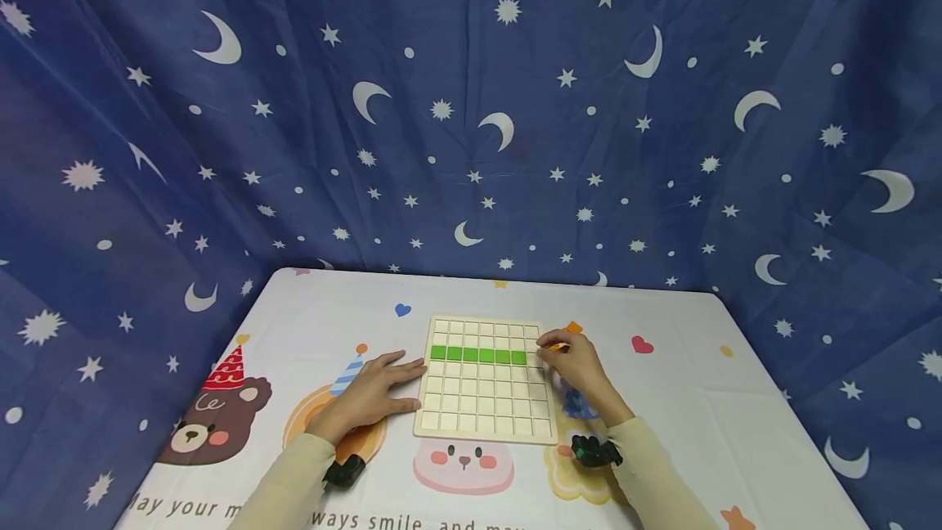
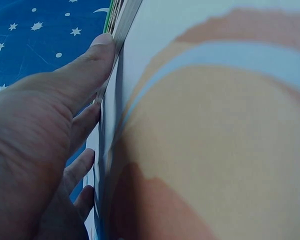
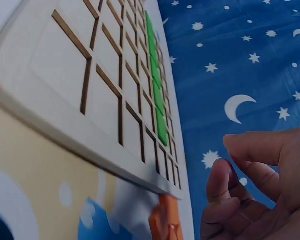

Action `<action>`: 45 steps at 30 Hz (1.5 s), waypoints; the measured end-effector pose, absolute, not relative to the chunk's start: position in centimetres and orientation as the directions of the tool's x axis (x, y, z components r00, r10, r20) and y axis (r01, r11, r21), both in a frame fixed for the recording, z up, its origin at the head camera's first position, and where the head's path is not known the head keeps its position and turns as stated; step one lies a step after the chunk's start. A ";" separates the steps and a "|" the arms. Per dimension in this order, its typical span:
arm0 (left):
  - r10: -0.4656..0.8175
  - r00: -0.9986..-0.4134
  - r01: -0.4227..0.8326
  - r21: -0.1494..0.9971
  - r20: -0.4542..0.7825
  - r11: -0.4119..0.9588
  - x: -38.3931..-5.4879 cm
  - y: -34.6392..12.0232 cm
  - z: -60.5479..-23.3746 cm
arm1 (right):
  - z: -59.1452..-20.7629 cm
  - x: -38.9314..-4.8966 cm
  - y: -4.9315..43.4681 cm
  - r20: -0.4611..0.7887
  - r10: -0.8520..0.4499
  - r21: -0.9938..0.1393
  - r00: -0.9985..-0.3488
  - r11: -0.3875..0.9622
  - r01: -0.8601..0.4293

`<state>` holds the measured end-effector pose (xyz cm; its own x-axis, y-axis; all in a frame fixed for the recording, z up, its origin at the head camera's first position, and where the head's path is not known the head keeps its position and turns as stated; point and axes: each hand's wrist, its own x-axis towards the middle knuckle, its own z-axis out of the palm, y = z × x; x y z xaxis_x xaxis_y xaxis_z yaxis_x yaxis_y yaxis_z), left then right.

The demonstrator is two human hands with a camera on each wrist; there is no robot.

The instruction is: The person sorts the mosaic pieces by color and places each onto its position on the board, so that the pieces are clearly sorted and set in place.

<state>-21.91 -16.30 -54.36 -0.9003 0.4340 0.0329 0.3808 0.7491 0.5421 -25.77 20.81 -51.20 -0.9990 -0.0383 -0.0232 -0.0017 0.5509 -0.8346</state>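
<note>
A pale wooden board (image 1: 486,439) with a raised square grid lies on the table. Several green squares (image 1: 471,355) form one row across its upper half, running from the left edge; the rightmost cell of that row is pale. My left hand (image 1: 374,389) rests flat beside the board, fingers spread, with fingertips at its left edge. In the left wrist view the thumb (image 2: 97,57) touches the board's side. My right hand (image 1: 577,362) hovers by the right edge near the green row. Its thumb and index finger (image 3: 255,145) are bent toward each other, with nothing visible between them.
A white cloth (image 1: 662,399) printed with cartoon animals, hearts and lettering covers the table. An orange shape (image 3: 165,217) shows beyond the board's right edge; I cannot tell whether it is printed. A dark blue curtain (image 1: 471,145) with moons and stars hangs behind and at both sides.
</note>
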 end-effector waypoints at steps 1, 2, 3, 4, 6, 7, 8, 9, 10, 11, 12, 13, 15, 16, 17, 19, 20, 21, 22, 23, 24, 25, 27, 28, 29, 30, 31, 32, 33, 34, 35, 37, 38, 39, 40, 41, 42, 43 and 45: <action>0.434 -0.900 0.379 0.545 0.030 0.748 -21.9 -16.3 -54.4 | -51.1 -25.6 21.1 -0.032 -0.030 -0.837 -0.999 0.548 0.010; 0.433 -0.901 0.377 0.545 0.027 0.749 -21.9 -16.3 -54.4 | -51.0 -25.5 21.3 -0.046 -0.023 -0.841 -0.999 0.541 0.026; 0.432 -0.902 0.374 0.545 0.024 0.750 -21.9 -16.3 -54.4 | -50.9 -25.3 21.6 -0.059 -0.019 -0.847 -0.998 0.530 0.040; 0.430 -0.902 0.371 0.544 0.021 0.752 -21.9 -16.3 -54.3 | -50.8 -25.1 21.8 -0.062 -0.013 -0.849 -0.998 0.527 0.046; 0.429 -0.903 0.367 0.541 0.013 0.756 -21.9 -16.2 -54.3 | -50.7 -24.8 22.2 -0.061 0.002 -0.846 -0.998 0.530 0.053; 0.428 -0.904 0.363 0.543 0.008 0.757 -21.9 -16.2 -54.3 | -50.7 -24.7 22.4 -0.055 0.006 -0.841 -0.998 0.538 0.049; 0.426 -0.905 0.362 0.541 0.007 0.759 -21.9 -16.2 -54.3 | -50.6 -24.6 22.6 -0.045 0.006 -0.837 -0.999 0.546 0.041; 0.425 -0.905 0.361 0.540 0.006 0.761 -22.0 -16.2 -54.3 | -50.6 -24.5 22.8 -0.032 0.009 -0.830 -0.999 0.558 0.032; 0.425 -0.905 0.362 0.538 0.007 0.762 -22.0 -16.2 -54.3 | -50.5 -24.4 22.9 -0.022 0.014 -0.823 -1.000 0.568 0.026; 0.424 -0.905 0.361 0.536 0.007 0.763 -22.0 -16.2 -54.3 | -50.5 -24.3 23.1 -0.015 0.017 -0.820 -1.000 0.572 0.022; 0.424 -0.905 0.362 0.537 0.007 0.762 -22.1 -16.2 -54.3 | -50.4 -24.1 23.3 -0.010 0.019 -0.818 -1.000 0.574 0.019; 0.424 -0.906 0.362 0.536 0.008 0.763 -22.1 -16.2 -54.3 | -50.4 -24.0 23.5 -0.007 0.020 -0.817 -1.000 0.577 0.017; 0.426 -0.905 0.364 0.534 0.008 0.763 -22.1 -16.2 -54.3 | -50.4 -23.8 23.9 -0.004 0.028 -0.814 -1.000 0.580 0.020; 0.426 -0.905 0.366 0.534 0.011 0.762 -22.2 -16.2 -54.3 | -50.3 -23.7 24.1 0.000 0.031 -0.813 -1.000 0.582 0.018; 0.426 -0.905 0.366 0.535 0.012 0.762 -22.2 -16.2 -54.3 | -50.3 -23.6 24.3 0.006 0.030 -0.809 -1.000 0.587 0.013; 0.426 -0.905 0.366 0.534 0.011 0.762 -22.2 -16.3 -54.3 | -50.2 -23.5 24.5 0.017 0.036 -0.795 -0.999 0.606 0.008; 0.429 -0.903 0.370 0.534 0.015 0.761 -22.1 -16.3 -54.4 | -50.2 -23.5 24.7 0.024 0.041 -0.789 -0.999 0.614 0.006; 0.429 -0.903 0.369 0.534 0.012 0.761 -22.1 -16.3 -54.3 | -50.2 -23.5 24.8 0.029 0.045 -0.781 -0.999 0.624 0.006; 0.429 -0.903 0.367 0.535 0.009 0.761 -22.1 -16.3 -54.3 | -50.1 -23.4 25.0 0.031 0.048 -0.776 -0.998 0.631 0.006; 0.431 -0.902 0.365 0.535 0.003 0.762 -22.1 -16.4 -54.3 | -50.2 -23.3 25.2 0.030 0.053 -0.772 -0.998 0.636 0.010; 0.433 -0.902 0.368 0.533 0.005 0.762 -22.0 -16.4 -54.3 | -50.2 -23.3 25.4 0.028 0.062 -0.768 -0.998 0.640 0.018; 0.433 -0.901 0.369 0.533 0.004 0.762 -22.0 -16.3 -54.3 | -50.3 -23.2 25.6 0.025 0.068 -0.767 -0.997 0.641 0.024; 0.431 -0.903 0.366 0.534 0.005 0.762 -22.0 -16.3 -54.3 | -50.6 -23.2 26.1 0.017 0.077 -0.762 -0.997 0.647 0.037; 0.430 -0.903 0.367 0.533 0.008 0.762 -22.0 -16.3 -54.3 | -50.7 -23.2 26.4 0.015 0.079 -0.761 -0.997 0.648 0.040; 0.429 -0.903 0.368 0.533 0.011 0.762 -22.0 -16.3 -54.3 | -50.8 -23.1 26.6 0.015 0.083 -0.758 -0.996 0.651 0.043; 0.429 -0.903 0.369 0.534 0.014 0.761 -22.0 -16.3 -54.3 | -51.0 -23.1 26.8 0.016 0.087 -0.754 -0.996 0.656 0.045; 0.427 -0.904 0.365 0.536 0.010 0.761 -22.0 -16.3 -54.3 | -51.1 -23.1 27.0 0.013 0.093 -0.747 -0.996 0.663 0.052; 0.428 -0.904 0.365 0.536 0.008 0.761 -22.0 -16.3 -54.3 | -51.3 -23.1 27.2 0.013 0.096 -0.738 -0.995 0.673 0.055; 0.428 -0.904 0.363 0.538 0.004 0.761 -22.0 -16.3 -54.3 | -51.4 -23.1 27.5 0.012 0.100 -0.729 -0.995 0.681 0.060; 0.430 -0.903 0.365 0.539 0.006 0.760 -22.0 -16.3 -54.3 | -51.5 -23.1 27.6 0.007 0.105 -0.724 -0.994 0.686 0.067; 0.430 -0.903 0.366 0.538 0.007 0.759 -22.0 -16.3 -54.3 | -51.6 -23.1 27.8 0.001 0.110 -0.720 -0.994 0.690 0.075; 0.430 -0.903 0.368 0.537 0.012 0.759 -22.0 -16.3 -54.3 | -51.8 -23.0 28.2 -0.013 0.112 -0.716 -0.994 0.693 0.088; 0.428 -0.904 0.368 0.535 0.014 0.760 -22.0 -16.3 -54.3 | -51.8 -23.0 28.3 -0.016 0.108 -0.715 -0.994 0.693 0.087; 0.425 -0.905 0.367 0.535 0.017 0.761 -22.0 -16.3 -54.3 | -51.9 -22.9 28.5 -0.018 0.109 -0.714 -0.994 0.694 0.089; 0.424 -0.906 0.369 0.534 0.023 0.761 -22.0 -16.3 -54.4 | -51.9 -22.9 28.6 -0.016 0.109 -0.711 -0.994 0.698 0.088; 0.422 -0.906 0.368 0.533 0.023 0.762 -22.0 -16.3 -54.4 | -52.0 -22.8 28.7 -0.010 0.109 -0.703 -0.994 0.706 0.085; 0.422 -0.906 0.368 0.532 0.022 0.762 -22.0 -16.3 -54.4 | -52.1 -22.8 28.8 -0.002 0.111 -0.693 -0.994 0.716 0.082; 0.423 -0.906 0.369 0.533 0.022 0.762 -22.0 -16.4 -54.4 | -52.2 -22.7 29.0 0.003 0.113 -0.683 -0.994 0.726 0.080; 0.430 -0.902 0.376 0.534 0.025 0.758 -22.0 -16.4 -54.5 | -52.4 -22.7 29.2 0.010 0.119 -0.666 -0.993 0.742 0.082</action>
